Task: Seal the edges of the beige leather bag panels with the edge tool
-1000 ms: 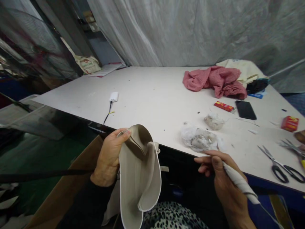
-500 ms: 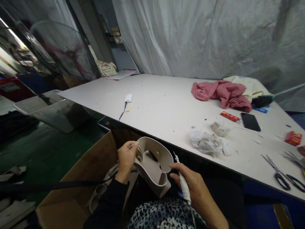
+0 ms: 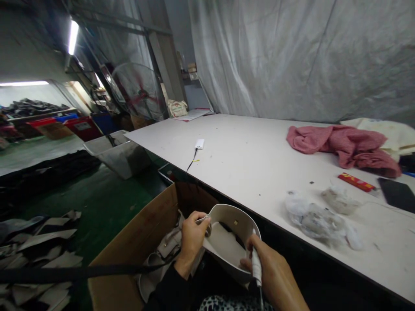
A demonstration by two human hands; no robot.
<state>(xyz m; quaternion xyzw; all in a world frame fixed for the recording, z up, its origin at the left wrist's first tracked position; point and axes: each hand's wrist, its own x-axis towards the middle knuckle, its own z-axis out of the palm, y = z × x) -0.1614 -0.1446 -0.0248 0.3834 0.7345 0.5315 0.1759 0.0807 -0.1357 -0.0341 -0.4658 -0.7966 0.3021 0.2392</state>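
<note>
At six o'clock I have the beige bag [image 3: 227, 244]: my left hand [image 3: 194, 235] pinches its rim at ten; my right hand [image 3: 270, 270], gripping a white-wrapped tool [image 3: 256, 266], meets it at four. The table [image 3: 246, 160] spreads toward two.

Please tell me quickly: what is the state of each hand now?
Left hand: closed, pinching the rim of a beige, curved, leather-like piece.
Right hand: closed around a slim, white-wrapped, corded tool, at the same piece's rim.
</note>
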